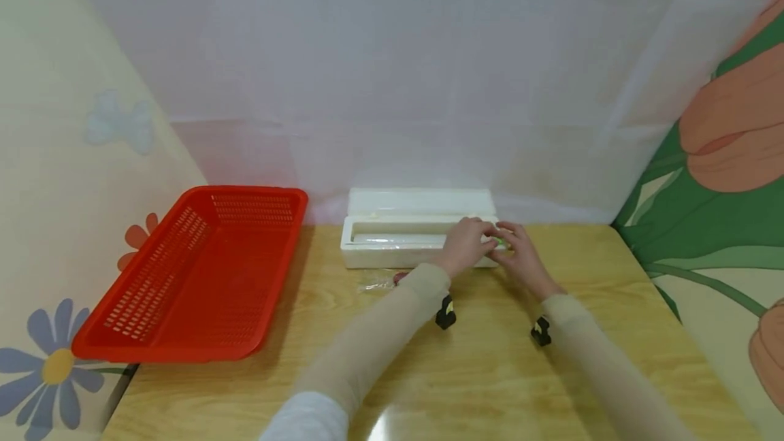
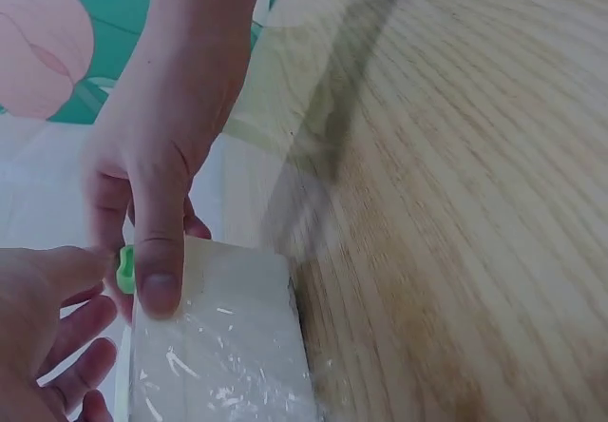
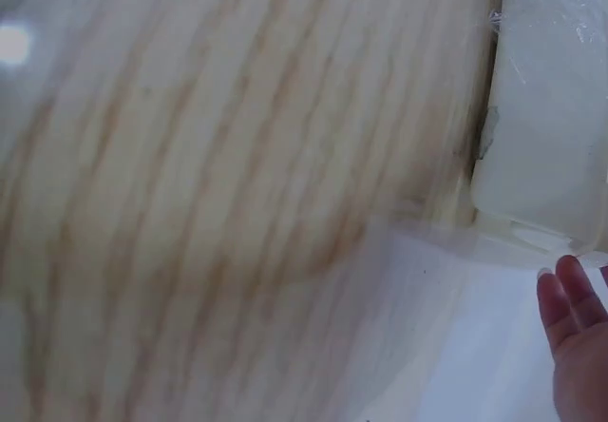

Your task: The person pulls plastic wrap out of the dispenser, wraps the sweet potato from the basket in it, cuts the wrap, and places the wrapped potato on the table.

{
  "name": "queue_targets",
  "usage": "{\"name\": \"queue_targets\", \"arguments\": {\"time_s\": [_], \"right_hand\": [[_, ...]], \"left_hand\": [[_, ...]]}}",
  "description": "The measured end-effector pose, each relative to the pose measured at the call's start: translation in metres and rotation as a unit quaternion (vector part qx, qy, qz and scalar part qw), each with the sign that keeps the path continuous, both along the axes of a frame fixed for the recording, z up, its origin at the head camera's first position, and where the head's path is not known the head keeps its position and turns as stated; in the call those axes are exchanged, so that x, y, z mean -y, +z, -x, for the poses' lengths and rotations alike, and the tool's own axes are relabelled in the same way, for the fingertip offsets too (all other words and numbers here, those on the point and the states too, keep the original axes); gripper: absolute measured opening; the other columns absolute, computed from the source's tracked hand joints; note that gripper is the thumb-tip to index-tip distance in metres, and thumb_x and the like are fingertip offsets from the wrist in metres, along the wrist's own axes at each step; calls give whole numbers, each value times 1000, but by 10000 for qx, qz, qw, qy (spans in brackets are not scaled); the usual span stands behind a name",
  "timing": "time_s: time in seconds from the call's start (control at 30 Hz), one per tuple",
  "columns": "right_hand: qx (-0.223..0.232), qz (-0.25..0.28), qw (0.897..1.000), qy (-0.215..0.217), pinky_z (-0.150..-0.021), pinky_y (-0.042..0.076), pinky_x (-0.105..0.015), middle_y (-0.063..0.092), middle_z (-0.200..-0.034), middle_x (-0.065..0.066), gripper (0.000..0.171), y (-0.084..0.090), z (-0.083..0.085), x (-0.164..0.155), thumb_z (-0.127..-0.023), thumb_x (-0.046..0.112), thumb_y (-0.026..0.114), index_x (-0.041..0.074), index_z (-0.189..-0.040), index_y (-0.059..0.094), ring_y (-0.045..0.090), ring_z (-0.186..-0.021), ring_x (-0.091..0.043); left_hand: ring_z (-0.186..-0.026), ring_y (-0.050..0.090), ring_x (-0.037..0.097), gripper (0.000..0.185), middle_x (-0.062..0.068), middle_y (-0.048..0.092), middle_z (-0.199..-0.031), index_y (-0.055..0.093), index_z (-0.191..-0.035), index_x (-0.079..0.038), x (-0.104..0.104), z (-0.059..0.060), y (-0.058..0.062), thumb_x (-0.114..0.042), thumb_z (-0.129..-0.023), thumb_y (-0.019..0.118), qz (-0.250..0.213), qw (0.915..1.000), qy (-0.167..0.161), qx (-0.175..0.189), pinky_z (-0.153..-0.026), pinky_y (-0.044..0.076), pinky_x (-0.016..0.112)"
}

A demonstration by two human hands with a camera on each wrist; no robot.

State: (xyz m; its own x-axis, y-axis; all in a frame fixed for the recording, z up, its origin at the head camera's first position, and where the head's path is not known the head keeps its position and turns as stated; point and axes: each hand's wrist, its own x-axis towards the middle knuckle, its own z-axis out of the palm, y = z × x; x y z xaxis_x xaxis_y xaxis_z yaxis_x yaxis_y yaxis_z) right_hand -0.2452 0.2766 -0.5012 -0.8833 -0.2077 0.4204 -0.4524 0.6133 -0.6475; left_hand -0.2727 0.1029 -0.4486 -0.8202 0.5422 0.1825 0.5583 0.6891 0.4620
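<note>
One white box (image 1: 398,258), long axis crosswise, opening upward

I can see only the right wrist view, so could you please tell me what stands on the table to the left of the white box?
Observer: A red basket stands there, as the head view shows.
Operator: Thank you. Would you also kindly tell me what shows between the left hand and the right hand?
Observer: The left wrist view shows a small green item between them, at the end of the white box; too much of it is hidden to say what it is.
</note>
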Motion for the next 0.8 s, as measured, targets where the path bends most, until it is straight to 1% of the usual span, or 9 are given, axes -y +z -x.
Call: {"name": "queue_targets", "arguments": {"time_s": [0.07,0.17,0.23,0.3,0.4,0.5,0.53,0.7,0.8], "right_hand": [[61,177,9998,-34,-90,49,-55,50,-140,-30,50,-4,2,-1,-88,-2,80,-9,-133,60,50,-122,-45],[48,467,9988,-125,-89,49,-50,53,-138,-31,52,-9,5,-2,-85,-6,81,-10,-131,57,54,-112,-43],[60,664,9976,-192,-89,49,-44,55,-137,-31,48,-11,5,-2,-84,-7,81,-9,-126,56,56,-107,-41],[-17,692,9974,-203,-87,48,-36,56,-138,-32,42,-12,6,-2,-83,-7,82,-8,-116,58,57,-107,-41],[64,764,9969,-153,-88,44,-28,55,-138,-31,38,-11,5,4,-83,-4,84,-8,-111,59,56,-113,-42],[147,871,9959,-173,-89,43,-26,55,-139,-31,38,-10,4,8,-82,-3,85,-9,-110,60,55,-118,-44],[157,925,9954,-175,-89,43,-26,56,-139,-31,38,-10,4,9,-82,-3,85,-9,-111,61,55,-119,-45],[229,1060,9939,-189,-88,44,-18,55,-139,-32,40,-8,2,7,-84,-2,84,-12,-114,60,57,-113,-43],[406,1072,9930,-292,-86,42,-14,54,-140,-31,41,-5,3,3,-84,-3,84,-13,-115,59,55,-111,-40]], "left_hand": [[-111,66,18,27,1,75,-117,74,-126,-15,-5,2,-1,-27,-103,69,-51,9999,24,93,-94,53,29],[-109,68,17,25,0,76,-115,76,-124,-14,-11,6,-5,-26,-102,70,-152,9997,12,197,-93,53,26],[-109,68,17,22,0,77,-113,78,-119,-12,-13,8,-8,-23,-101,70,-328,9990,-34,318,-95,53,25],[-108,69,17,18,1,78,-111,79,-114,-11,-13,10,-12,-20,-100,72,-527,9976,-71,451,-96,53,24],[-106,69,17,14,2,78,-107,80,-108,-9,-3,13,-12,-16,-99,73,-773,9950,-145,613,-96,52,23],[-101,69,17,12,3,78,-104,81,-104,-7,6,16,-10,-15,-98,74,-757,9945,-303,658,-91,52,22],[-100,69,17,11,4,79,-103,81,-103,-7,10,17,-9,-14,-97,75,-726,9948,-377,614,-91,52,22],[-97,69,17,9,5,78,-100,80,-101,-6,33,24,-4,-12,-95,77,-625,9944,-574,631,-92,52,24],[-96,69,18,10,6,78,-101,79,-102,-6,53,27,3,-13,-94,77,-559,9926,-639,871,-92,53,25]]}}
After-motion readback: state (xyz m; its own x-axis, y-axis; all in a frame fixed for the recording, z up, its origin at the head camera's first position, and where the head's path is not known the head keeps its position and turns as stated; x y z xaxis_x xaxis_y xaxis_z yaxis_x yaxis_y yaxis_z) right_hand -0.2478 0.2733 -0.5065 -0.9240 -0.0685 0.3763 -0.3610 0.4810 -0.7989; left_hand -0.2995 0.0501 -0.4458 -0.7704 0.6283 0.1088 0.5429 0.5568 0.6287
